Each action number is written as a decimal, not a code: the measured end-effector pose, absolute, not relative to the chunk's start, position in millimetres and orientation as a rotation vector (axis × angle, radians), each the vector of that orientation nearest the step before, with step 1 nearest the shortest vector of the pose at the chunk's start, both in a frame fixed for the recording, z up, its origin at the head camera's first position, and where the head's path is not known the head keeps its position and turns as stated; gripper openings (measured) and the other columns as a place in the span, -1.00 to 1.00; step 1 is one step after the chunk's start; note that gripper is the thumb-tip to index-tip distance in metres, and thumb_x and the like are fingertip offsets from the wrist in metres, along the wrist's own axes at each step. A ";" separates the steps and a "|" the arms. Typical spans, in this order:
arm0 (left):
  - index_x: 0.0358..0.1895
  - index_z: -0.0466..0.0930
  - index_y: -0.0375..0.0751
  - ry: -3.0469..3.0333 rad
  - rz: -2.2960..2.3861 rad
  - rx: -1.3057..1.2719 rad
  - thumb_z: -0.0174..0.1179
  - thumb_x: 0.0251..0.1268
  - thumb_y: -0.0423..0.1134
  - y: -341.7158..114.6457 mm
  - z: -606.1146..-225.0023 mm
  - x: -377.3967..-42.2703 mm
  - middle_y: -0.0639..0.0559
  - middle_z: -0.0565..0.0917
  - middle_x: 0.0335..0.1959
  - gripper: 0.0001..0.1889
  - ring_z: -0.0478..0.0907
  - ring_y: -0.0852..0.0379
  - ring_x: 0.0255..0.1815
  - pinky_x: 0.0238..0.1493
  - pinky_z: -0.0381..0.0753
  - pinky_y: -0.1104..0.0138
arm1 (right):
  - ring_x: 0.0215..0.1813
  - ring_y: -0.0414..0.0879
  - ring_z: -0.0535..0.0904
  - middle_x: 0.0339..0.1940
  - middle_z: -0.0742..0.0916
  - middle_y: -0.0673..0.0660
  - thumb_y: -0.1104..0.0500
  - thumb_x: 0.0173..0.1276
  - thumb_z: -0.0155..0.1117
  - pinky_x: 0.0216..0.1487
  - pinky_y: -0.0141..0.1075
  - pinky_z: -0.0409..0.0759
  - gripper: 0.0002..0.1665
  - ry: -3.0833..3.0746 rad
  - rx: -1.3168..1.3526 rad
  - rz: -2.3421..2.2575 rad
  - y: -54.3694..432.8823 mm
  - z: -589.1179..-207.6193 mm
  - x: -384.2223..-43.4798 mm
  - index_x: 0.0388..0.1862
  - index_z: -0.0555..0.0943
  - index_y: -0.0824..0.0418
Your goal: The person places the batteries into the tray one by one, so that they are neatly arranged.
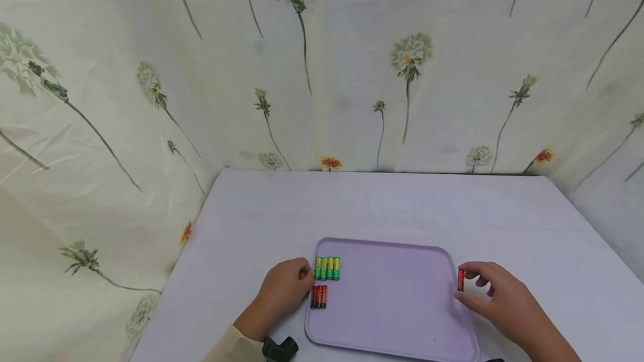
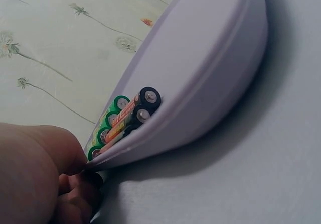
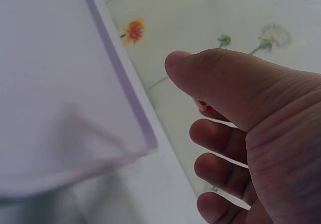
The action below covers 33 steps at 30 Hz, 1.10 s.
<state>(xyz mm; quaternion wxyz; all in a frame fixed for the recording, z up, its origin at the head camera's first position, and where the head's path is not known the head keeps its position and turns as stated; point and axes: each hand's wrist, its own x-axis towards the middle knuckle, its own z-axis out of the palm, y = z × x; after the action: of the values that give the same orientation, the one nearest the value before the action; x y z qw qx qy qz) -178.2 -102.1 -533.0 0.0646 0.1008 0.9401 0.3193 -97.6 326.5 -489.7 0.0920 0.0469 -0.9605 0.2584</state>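
Note:
My left hand [image 1: 287, 285] pinches the left rim of a pale purple tray [image 1: 392, 295]. In the left wrist view, the thumb lies at the rim and the other fingers curl below it. Just inside that rim stands a row of several green-and-yellow batteries [image 1: 327, 268], side by side. Nearer me, three red batteries [image 1: 319, 297] with black ends lie in a second row. Beyond the tray's right edge, my right hand [image 1: 503, 300] holds another red battery [image 1: 460, 280] upright between thumb and index finger. In the right wrist view the thumb hides most of that battery [image 3: 202, 105].
The tray rests on a table with a white cover [image 1: 271, 205]. A curtain [image 1: 347, 71] printed with dandelions hangs behind the table and along its sides. A black strap device [image 1: 280, 349] sits on my left wrist.

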 end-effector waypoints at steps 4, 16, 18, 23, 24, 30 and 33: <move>-0.40 0.56 0.12 2.826 0.970 0.321 0.19 0.42 -0.08 -101.6 -536.1 -179.4 0.23 0.53 -0.57 -0.83 0.45 0.24 -0.49 -0.42 0.41 0.31 | -0.13 -0.29 0.51 -0.09 0.71 -0.13 -0.14 0.14 0.66 -0.20 -0.35 0.54 -0.41 -2.850 0.144 0.769 321.3 -490.2 -98.3 0.10 0.68 -0.01; -0.41 0.55 0.13 2.853 0.957 0.328 0.20 0.41 -0.08 -103.7 -533.4 -178.7 0.25 0.52 -0.59 -0.83 0.44 0.26 -0.49 -0.42 0.41 0.32 | -0.15 -0.29 0.53 -0.13 0.68 -0.23 -0.02 0.08 0.71 -0.19 -0.36 0.55 -0.44 -2.770 0.275 0.796 299.8 -494.6 -106.6 0.05 0.69 0.00; -0.41 0.55 0.13 2.856 0.955 0.325 0.20 0.41 -0.08 -104.1 -533.2 -178.6 0.25 0.52 -0.58 -0.83 0.44 0.26 -0.49 -0.42 0.41 0.33 | -0.16 -0.29 0.52 -0.13 0.68 -0.22 0.01 0.07 0.72 -0.18 -0.36 0.55 -0.44 -2.764 0.294 0.788 296.4 -495.5 -108.5 0.04 0.69 0.02; -0.41 0.55 0.12 2.854 0.954 0.306 0.21 0.40 -0.09 -103.8 -534.6 -178.1 0.24 0.53 -0.58 -0.84 0.45 0.25 -0.49 -0.41 0.42 0.32 | -0.14 -0.33 0.49 -0.12 0.67 -0.23 0.00 0.09 0.71 -0.16 -0.35 0.53 -0.46 -2.783 0.309 0.786 288.6 -496.7 -110.1 0.04 0.69 0.01; -0.41 0.55 0.12 2.849 0.954 0.304 0.21 0.40 -0.09 -103.6 -535.1 -178.3 0.24 0.53 -0.58 -0.84 0.45 0.25 -0.49 -0.41 0.42 0.32 | -0.14 -0.34 0.49 -0.12 0.67 -0.23 -0.01 0.09 0.70 -0.16 -0.36 0.53 -0.46 -2.791 0.305 0.788 287.3 -496.6 -110.1 0.04 0.69 0.00; -0.41 0.55 0.12 2.857 0.946 0.318 0.21 0.39 -0.08 -102.5 -536.7 -179.5 0.24 0.53 -0.58 -0.84 0.45 0.25 -0.48 -0.40 0.42 0.32 | -0.12 -0.28 0.53 -0.10 0.68 -0.22 -0.03 0.10 0.70 -0.13 -0.31 0.55 -0.44 -2.809 0.321 0.812 279.2 -497.1 -111.9 0.06 0.69 0.02; -0.41 0.54 0.12 2.869 0.939 0.325 0.21 0.38 -0.09 -102.8 -536.8 -179.8 0.24 0.53 -0.58 -0.84 0.45 0.25 -0.48 -0.41 0.42 0.32 | -0.11 -0.27 0.53 -0.10 0.68 -0.20 -0.05 0.12 0.69 -0.11 -0.29 0.56 -0.44 -2.834 0.325 0.823 274.5 -496.6 -113.3 0.07 0.69 0.02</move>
<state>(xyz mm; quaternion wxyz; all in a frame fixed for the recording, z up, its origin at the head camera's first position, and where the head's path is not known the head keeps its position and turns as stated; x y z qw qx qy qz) -179.8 -102.8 -536.8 0.0526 0.1067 0.9437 0.3087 -113.3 274.5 -496.6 0.0864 0.1092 -0.9510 0.2762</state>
